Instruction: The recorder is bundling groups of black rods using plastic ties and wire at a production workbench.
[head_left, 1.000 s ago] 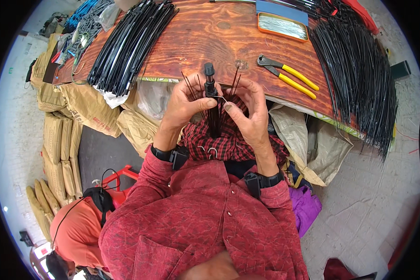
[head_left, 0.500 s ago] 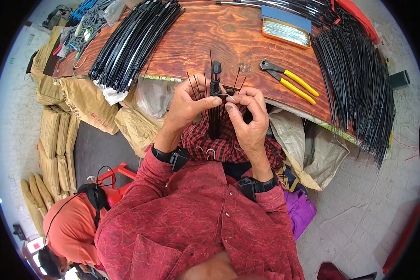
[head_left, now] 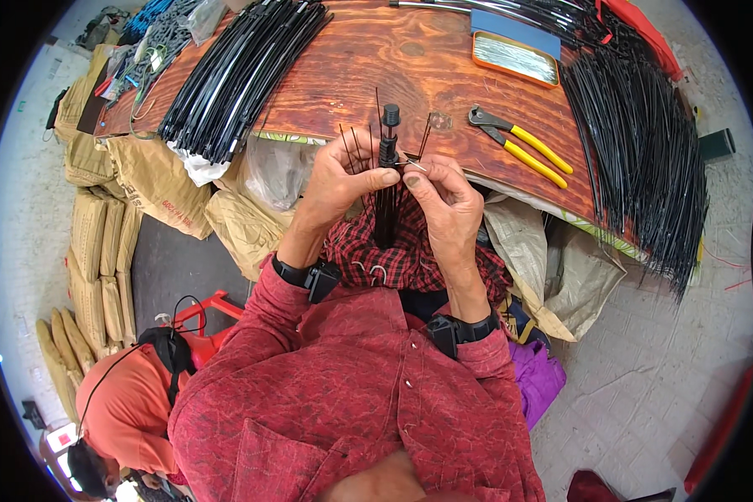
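Observation:
Upright before my lap stands a black umbrella frame (head_left: 386,219), its shaft capped by a ridged knob and several thin dark ribs rising around it. My left hand (head_left: 336,186) is closed on the frame just under the knob, thumb pressed against its collar. On the other side my right hand (head_left: 445,194) pinches a thin silvery wire (head_left: 416,166) between thumb and forefinger, close against the collar. Fingers hide where the wire meets the frame. Beneath the shaft lies a red-and-black checked cloth (head_left: 356,251).
On the wooden table (head_left: 393,75) lie yellow-handled cutting pliers (head_left: 523,151), a tray of thin metal wires (head_left: 514,60), and black rib bundles (head_left: 238,75) at left and dark thin rods (head_left: 636,142) at right. Brown sacks (head_left: 100,259) stand left; another person (head_left: 130,410) sits lower left.
My right fingers have shifted slightly in toward the collar, and the wire now points more up and left. The ribs on the right have drawn closer together. My left hand keeps its grip.

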Tool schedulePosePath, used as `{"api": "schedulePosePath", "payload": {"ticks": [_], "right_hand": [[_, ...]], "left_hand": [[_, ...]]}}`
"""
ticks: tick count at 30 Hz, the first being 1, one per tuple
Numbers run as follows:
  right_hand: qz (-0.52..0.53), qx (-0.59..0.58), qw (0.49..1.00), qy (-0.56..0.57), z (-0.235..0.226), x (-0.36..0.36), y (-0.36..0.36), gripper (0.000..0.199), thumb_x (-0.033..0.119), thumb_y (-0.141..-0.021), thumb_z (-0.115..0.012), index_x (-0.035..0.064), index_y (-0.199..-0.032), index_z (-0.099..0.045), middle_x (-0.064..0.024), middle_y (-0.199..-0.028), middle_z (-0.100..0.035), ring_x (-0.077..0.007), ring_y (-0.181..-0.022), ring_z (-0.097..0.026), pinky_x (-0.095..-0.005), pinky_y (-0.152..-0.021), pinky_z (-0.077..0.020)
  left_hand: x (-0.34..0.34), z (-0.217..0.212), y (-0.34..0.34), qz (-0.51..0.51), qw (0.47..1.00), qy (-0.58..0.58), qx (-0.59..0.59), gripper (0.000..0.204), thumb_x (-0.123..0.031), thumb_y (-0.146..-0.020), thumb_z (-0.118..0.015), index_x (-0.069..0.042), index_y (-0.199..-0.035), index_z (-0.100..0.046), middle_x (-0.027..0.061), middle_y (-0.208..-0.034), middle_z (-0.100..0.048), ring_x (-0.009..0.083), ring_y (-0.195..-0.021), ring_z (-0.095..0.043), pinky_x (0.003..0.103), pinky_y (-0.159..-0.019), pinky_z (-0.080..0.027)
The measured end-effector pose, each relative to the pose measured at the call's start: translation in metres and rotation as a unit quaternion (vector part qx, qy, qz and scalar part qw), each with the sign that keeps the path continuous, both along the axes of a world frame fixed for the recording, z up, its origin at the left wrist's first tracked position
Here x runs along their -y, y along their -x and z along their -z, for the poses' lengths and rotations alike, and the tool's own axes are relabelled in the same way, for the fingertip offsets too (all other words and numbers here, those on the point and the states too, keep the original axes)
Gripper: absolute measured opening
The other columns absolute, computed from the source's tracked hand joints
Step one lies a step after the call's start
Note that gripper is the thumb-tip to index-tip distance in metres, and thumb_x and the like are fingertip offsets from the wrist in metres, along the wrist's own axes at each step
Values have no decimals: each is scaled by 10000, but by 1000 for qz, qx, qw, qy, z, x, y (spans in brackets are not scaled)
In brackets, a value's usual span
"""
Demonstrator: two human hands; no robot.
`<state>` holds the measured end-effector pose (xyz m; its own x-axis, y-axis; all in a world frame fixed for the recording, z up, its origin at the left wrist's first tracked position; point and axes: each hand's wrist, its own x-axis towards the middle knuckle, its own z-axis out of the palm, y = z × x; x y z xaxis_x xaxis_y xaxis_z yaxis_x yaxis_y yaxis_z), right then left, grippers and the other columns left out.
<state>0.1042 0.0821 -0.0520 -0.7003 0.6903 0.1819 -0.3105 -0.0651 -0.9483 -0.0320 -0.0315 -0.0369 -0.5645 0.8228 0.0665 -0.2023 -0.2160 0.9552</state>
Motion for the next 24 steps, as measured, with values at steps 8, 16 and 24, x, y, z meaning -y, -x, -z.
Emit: {"api": "schedulePosePath", "payload": {"ticks": [8, 16, 24], "right_hand": [[-10, -8, 998, 66, 2, 1, 2, 87, 54, -893, -728, -9, -948, -706, -29, -1001, -654, -67, -806, -603, -217, -709, -479], [-45, 39, 998, -9, 9, -1, -1, 108, 64, -888, -745, -22, -937, -701, -31, -1032, -639, -66, -849, -584, -217, -751, -477], [-61, 51, 992, -103, -1, -9, -1, 106, 55, -850, -777, -15, -851, -697, -22, -933, -646, -69, -819, -573, -223, -730, -459]], "left_hand": [[3, 7, 0, -10, 1000, -9, 0, 330, -32, -791, -820, -39, -1032, -595, 90, -1018, -710, 133, -920, -669, 284, -853, -542], [6, 8, -1, -10, 1000, -4, 15, 359, -68, -776, -840, -45, -1031, -589, 118, -1024, -706, 167, -925, -674, 324, -874, -536], [6, -1, 0, 44, 999, -16, 25, 283, -5, -811, -796, -48, -1004, -594, 82, -1025, -708, 120, -901, -659, 275, -823, -541]]}}
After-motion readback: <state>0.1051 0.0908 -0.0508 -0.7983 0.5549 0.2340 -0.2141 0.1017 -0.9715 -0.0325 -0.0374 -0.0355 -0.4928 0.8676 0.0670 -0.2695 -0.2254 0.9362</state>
